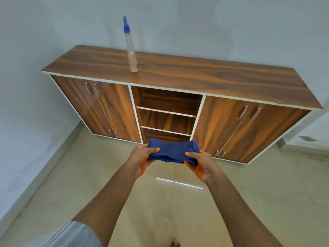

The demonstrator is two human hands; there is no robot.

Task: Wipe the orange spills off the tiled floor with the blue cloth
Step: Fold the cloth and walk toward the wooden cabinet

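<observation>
The tiled floor [249, 202] fills the lower half of my view, pale and glossy, and I can make out no orange spill on the stretch I see, so my first job, I judge, is to look down and around before I bend. At twelve o'clock stands the wooden cabinet [178, 97] against the wall, and on its tabletop, toward eleven o'clock, a spray bottle [131, 50] stands upright, well apart from me. The blue cloth [173, 152] hangs in the air between my hands, in front of the cabinet's open shelves, folded into a thick pad. My left hand [140, 158] pinches its nine o'clock end, thumb on top and fingers curled beneath; my right hand [200, 164] pinches the three o'clock end the same way. Both palms show orange staining, so I should keep a clean face of the cloth turned down. To do this well, I would keep the fold tight and flat, then lower it.
</observation>
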